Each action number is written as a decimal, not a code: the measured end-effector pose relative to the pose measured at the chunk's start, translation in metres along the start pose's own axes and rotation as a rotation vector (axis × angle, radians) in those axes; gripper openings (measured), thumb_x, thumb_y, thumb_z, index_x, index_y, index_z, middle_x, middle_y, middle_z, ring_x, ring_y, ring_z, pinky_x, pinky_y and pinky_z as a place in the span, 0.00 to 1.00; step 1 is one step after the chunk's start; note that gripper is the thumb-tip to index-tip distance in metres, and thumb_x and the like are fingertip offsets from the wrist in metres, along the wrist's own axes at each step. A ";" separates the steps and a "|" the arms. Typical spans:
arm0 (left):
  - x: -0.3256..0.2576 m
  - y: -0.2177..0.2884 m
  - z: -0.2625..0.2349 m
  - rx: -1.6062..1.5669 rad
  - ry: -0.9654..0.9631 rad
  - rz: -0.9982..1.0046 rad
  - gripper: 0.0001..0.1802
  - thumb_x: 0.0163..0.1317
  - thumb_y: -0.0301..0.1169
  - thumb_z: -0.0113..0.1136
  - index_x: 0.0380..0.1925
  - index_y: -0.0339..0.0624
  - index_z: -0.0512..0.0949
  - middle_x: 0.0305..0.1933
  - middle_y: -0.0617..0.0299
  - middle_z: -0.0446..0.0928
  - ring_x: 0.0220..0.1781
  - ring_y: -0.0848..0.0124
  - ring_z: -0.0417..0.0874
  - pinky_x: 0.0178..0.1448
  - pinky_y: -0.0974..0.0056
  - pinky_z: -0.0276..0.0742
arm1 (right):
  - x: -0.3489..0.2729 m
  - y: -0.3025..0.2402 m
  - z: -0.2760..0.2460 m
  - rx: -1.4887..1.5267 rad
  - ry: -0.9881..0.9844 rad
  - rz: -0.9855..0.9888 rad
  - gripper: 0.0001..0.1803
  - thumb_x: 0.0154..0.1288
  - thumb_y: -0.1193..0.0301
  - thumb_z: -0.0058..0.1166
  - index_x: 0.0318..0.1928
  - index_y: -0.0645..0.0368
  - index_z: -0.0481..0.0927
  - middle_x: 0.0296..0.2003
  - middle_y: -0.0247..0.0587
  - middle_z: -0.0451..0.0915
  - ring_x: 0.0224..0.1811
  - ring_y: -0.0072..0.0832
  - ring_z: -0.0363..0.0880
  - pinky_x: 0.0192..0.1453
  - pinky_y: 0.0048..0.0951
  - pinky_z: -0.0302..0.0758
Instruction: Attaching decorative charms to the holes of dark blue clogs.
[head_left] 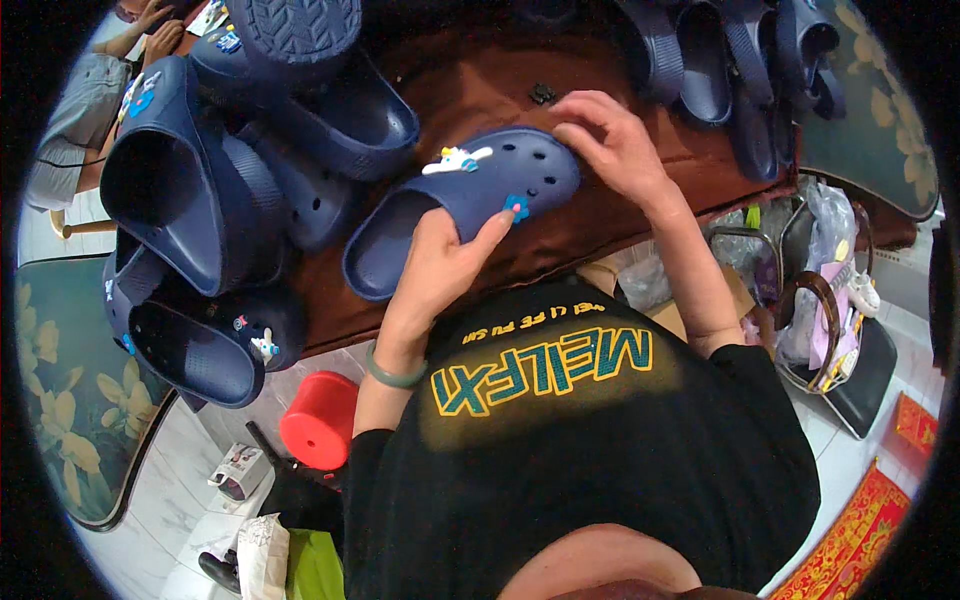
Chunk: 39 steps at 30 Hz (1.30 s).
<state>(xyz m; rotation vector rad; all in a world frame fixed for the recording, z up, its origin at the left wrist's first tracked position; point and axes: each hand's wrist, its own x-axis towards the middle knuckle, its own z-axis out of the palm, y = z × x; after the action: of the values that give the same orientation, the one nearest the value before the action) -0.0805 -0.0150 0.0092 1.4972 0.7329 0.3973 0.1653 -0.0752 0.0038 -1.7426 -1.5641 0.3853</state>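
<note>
A navy blue clog [390, 235] lies in front of me on the brown cloth, its toe pointing right and away. My left hand [445, 255] grips it, with the fingers inside the opening and the thumb on top beside a blue flower charm [516, 208]. A white figure charm [457, 160] sits on the clog's upper, near several bare holes. Just beyond the toe is my right hand [615, 145], its fingers bent but apart, with nothing visible between them. A small black piece [542, 94] lies on the cloth near its fingertips.
Navy clogs [185, 190] are heaped at the left, some with charms. More navy clogs [705, 75] stand at the far right of the cloth-covered table [450, 85]. Below are a red stool [320, 420] and a black chair with bags [850, 370]. Another person's hands [160, 40] show at far left.
</note>
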 end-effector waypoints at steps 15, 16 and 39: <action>-0.007 0.004 -0.003 -0.149 -0.017 0.026 0.15 0.62 0.30 0.63 0.45 0.32 0.79 0.44 0.60 0.82 0.45 0.74 0.79 0.53 0.67 0.74 | 0.041 0.049 0.018 -0.420 -0.048 -0.091 0.13 0.57 0.72 0.61 0.43 0.57 0.78 0.43 0.45 0.79 0.49 0.45 0.75 0.54 0.42 0.72; -0.007 0.003 -0.004 -0.151 -0.015 0.026 0.15 0.62 0.30 0.63 0.45 0.32 0.79 0.44 0.60 0.82 0.45 0.74 0.79 0.53 0.67 0.74 | 0.041 0.047 0.017 -0.420 -0.050 -0.092 0.13 0.57 0.72 0.61 0.43 0.57 0.78 0.43 0.45 0.79 0.49 0.45 0.75 0.54 0.42 0.72; -0.005 -0.011 -0.005 -0.180 -0.034 0.006 0.17 0.60 0.32 0.64 0.45 0.31 0.79 0.43 0.58 0.82 0.45 0.73 0.80 0.53 0.66 0.74 | 0.029 0.016 0.018 0.056 -0.118 0.042 0.14 0.56 0.77 0.62 0.45 0.61 0.80 0.36 0.43 0.82 0.42 0.33 0.82 0.47 0.28 0.76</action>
<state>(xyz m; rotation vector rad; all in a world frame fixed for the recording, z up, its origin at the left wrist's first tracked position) -0.0893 -0.0156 0.0000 1.3338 0.6481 0.4304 0.1712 -0.0417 -0.0125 -1.7385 -1.5854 0.5564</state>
